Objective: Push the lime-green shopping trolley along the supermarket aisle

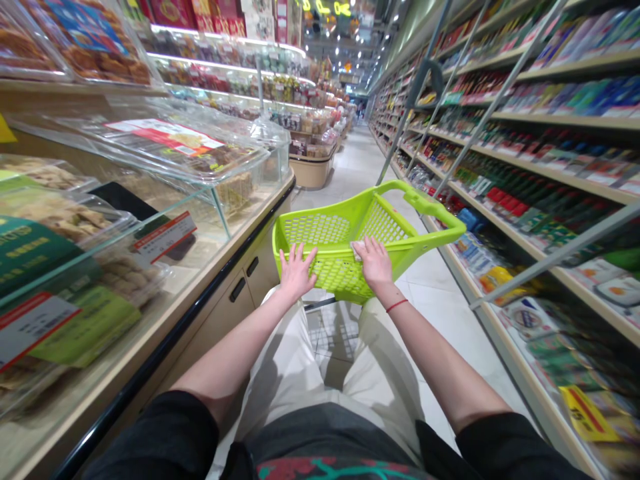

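A lime-green plastic shopping basket [345, 230] stands in front of me in a shop aisle, its handle [435, 208] pointing to the far right. My left hand [296, 273] lies on the basket's near rim with its fingers spread. My right hand [374, 261] rests on the same rim, fingers curled over the edge, with a small pale thing under the fingertips that I cannot make out. A red band circles my right wrist. The basket looks empty inside.
A glass-fronted counter [165, 220] with boxed pastries runs along my left. Shelves of packaged goods [540, 167] line the right, with slanted metal bars [480, 120] in front. The tiled aisle [357, 160] runs ahead to another display stand [313, 167].
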The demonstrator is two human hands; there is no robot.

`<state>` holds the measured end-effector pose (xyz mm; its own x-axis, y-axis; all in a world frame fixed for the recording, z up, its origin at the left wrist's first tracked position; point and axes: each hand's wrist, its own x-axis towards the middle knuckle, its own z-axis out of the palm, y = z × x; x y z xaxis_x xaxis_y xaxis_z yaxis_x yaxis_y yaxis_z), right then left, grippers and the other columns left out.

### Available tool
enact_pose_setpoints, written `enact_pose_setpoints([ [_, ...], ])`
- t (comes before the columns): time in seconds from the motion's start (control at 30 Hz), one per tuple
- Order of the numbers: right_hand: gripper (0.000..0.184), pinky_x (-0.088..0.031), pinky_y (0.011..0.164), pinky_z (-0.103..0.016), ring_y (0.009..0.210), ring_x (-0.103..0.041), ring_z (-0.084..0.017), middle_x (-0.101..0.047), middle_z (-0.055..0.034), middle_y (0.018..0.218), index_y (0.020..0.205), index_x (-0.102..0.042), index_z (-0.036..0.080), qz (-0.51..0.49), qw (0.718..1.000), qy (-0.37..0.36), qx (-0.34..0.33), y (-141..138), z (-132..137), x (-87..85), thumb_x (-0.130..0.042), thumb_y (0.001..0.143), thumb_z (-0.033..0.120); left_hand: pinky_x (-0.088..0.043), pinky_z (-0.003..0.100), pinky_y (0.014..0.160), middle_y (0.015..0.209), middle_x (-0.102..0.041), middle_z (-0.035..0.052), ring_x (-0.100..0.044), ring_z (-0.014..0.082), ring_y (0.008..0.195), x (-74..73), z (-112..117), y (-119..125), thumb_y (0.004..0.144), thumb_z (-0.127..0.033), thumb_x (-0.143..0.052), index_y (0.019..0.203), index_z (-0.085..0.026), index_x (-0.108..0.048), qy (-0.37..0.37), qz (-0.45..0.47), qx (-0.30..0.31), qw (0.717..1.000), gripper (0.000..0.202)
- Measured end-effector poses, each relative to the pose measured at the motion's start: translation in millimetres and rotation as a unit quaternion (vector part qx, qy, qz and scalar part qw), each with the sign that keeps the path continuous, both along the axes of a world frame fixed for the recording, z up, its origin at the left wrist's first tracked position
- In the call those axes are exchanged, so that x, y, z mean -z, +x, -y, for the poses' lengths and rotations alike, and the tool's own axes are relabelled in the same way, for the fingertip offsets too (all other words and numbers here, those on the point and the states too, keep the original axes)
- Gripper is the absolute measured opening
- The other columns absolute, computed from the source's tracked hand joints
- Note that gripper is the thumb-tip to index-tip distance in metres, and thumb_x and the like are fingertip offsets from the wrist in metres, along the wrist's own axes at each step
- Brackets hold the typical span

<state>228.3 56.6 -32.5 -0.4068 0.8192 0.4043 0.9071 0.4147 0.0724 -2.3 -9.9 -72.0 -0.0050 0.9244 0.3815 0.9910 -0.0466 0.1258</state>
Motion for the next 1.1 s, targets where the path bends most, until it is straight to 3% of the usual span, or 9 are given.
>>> enact_pose_setpoints([
  [0.23,0.050,-0.030,0.120,-0.044,0.145,-0.042,-0.027,-0.045,-0.0144,0.156,0.146,-0.054,0.021,-0.002,0.997,-0.040,-0.060,-51,13,4.0,-0.040,0.099,0.013,-0.010,0.064,0.124,0.162,-0.034,0.0144,-0.024,0.0347,0.152,5.7,-1,-2,0.084,-0.036,-0.056,0.156,-0.012,-0.030,0.006,0.004,0.004,1.000,0.080],
  [0.4,0.050,-0.031,0.120,-0.043,0.146,-0.040,-0.026,-0.043,-0.0123,0.158,0.147,-0.052,0.021,0.011,0.992,-0.065,-0.108,-88,20,2.0,-0.040,0.099,0.012,-0.009,0.065,0.124,0.162,-0.034,0.0156,-0.023,0.0345,0.153,10.7,-2,-2,0.083,-0.035,-0.055,0.153,-0.009,-0.032,0.013,0.008,0.001,1.000,0.079],
  [0.5,0.051,-0.033,0.119,-0.043,0.145,-0.041,-0.024,-0.045,-0.0098,0.157,0.146,-0.054,0.024,0.016,0.990,-0.068,-0.125,-87,17,-0.3,-0.039,0.098,0.010,-0.009,0.069,0.122,0.163,-0.032,0.0159,-0.022,0.0353,0.153,12.0,-2,-2,0.083,-0.034,-0.055,0.153,-0.011,-0.033,0.013,0.009,-0.005,1.000,0.077],
  [0.6,0.051,-0.035,0.117,-0.042,0.143,-0.044,-0.024,-0.046,-0.0085,0.156,0.144,-0.056,0.026,0.020,0.990,-0.075,-0.119,-68,11,-3.9,-0.040,0.098,0.010,-0.009,0.071,0.120,0.163,-0.031,0.0157,-0.020,0.0361,0.154,11.2,-1,-2,0.083,-0.035,-0.056,0.153,-0.013,-0.033,0.008,0.007,-0.011,1.000,0.077],
  [0.8,0.054,-0.029,0.119,-0.049,0.147,-0.038,-0.028,-0.042,-0.0088,0.159,0.143,-0.056,0.028,0.000,0.998,-0.045,-0.036,-34,4,-0.3,-0.039,0.096,0.009,-0.006,0.070,0.121,0.163,-0.031,0.0160,-0.021,0.0350,0.154,7.6,0,0,0.083,-0.034,-0.056,0.153,-0.012,-0.033,-0.002,0.017,-0.010,1.000,0.076],
  [0.9,0.054,-0.028,0.120,-0.049,0.148,-0.037,-0.029,-0.040,-0.0108,0.160,0.147,-0.053,0.024,-0.014,0.999,-0.037,-0.032,-48,10,8.3,-0.039,0.096,0.011,-0.005,0.070,0.122,0.163,-0.030,0.0157,-0.020,0.0349,0.154,7.7,0,0,0.083,-0.035,-0.056,0.153,-0.012,-0.032,-0.002,0.016,-0.008,1.000,0.077],
  [1.1,0.054,-0.029,0.121,-0.045,0.147,-0.037,-0.025,-0.042,-0.0095,0.159,0.148,-0.050,0.022,-0.010,0.992,-0.055,-0.111,-95,17,15.1,-0.039,0.097,0.011,-0.008,0.071,0.120,0.163,-0.032,0.0150,-0.020,0.0354,0.154,9.5,-1,-1,0.083,-0.035,-0.055,0.153,-0.014,-0.032,0.000,0.002,-0.011,1.000,0.077],
])
